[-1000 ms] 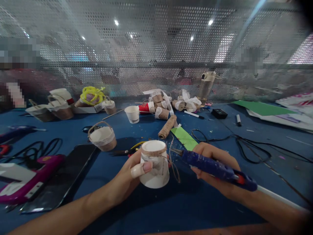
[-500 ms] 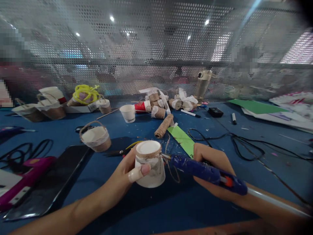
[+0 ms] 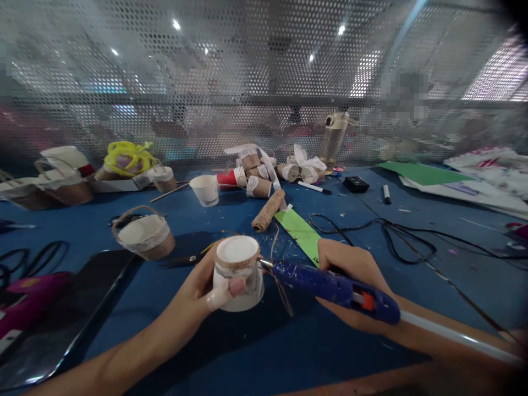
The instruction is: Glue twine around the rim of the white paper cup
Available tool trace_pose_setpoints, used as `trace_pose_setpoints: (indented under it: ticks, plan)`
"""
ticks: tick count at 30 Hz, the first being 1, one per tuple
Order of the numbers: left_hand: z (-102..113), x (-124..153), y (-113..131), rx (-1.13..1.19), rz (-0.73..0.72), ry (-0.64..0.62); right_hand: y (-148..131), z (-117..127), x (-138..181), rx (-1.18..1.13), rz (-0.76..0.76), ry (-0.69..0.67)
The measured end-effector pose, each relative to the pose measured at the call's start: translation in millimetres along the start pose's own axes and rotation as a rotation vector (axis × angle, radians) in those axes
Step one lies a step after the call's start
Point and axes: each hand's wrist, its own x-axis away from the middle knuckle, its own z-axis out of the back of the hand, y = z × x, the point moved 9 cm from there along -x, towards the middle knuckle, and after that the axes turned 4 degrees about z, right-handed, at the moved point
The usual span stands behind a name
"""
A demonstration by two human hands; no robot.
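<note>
My left hand (image 3: 206,291) grips an upside-down white paper cup (image 3: 241,283) from its left side, the bandaged thumb across its front. Brown jute twine (image 3: 239,265) circles the cup near its upturned base, and a loose length hangs down on the right. In my right hand (image 3: 355,269) is a blue glue gun (image 3: 330,285) with a clear glue stick in its back. Its metal nozzle meets or nearly meets the twine at the cup's right edge; contact is hard to tell. Behind the cup lies a roll of twine (image 3: 268,210).
A small basket made from a cup (image 3: 144,236) stands left, beside scissors (image 3: 187,259) and a dark phone-like slab (image 3: 78,308). A white cup (image 3: 205,191), a green strip (image 3: 299,231) and a black cable (image 3: 396,236) lie farther back. Perforated metal (image 3: 264,71) forms the back wall.
The whole view has shifted, so things appear farther left. The cup and glue gun stay together, with the nozzle still at the twine's right side. The loose twine hangs in a different shape.
</note>
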Motion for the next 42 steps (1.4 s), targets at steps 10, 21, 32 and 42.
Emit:
trace_pose_setpoints:
  ticks: [10,21,32,42]
  plan:
    - [7.4,2.9,-3.8,-0.040,0.007,0.130,-3.1,-2.2,0.6,-0.046,0.077,-0.002]
    - [-2.9,4.1,-8.1,0.079,0.109,0.009,8.8,-3.1,-0.4,-0.060,-0.012,-0.039]
    - [-12.6,6.4,-2.3,0.189,0.126,-0.025,0.7,-0.6,1.9,-0.046,0.002,-0.004]
    - [-9.1,2.8,-8.3,0.105,0.091,-0.066,-5.6,-2.7,6.9,-0.023,0.041,-0.013]
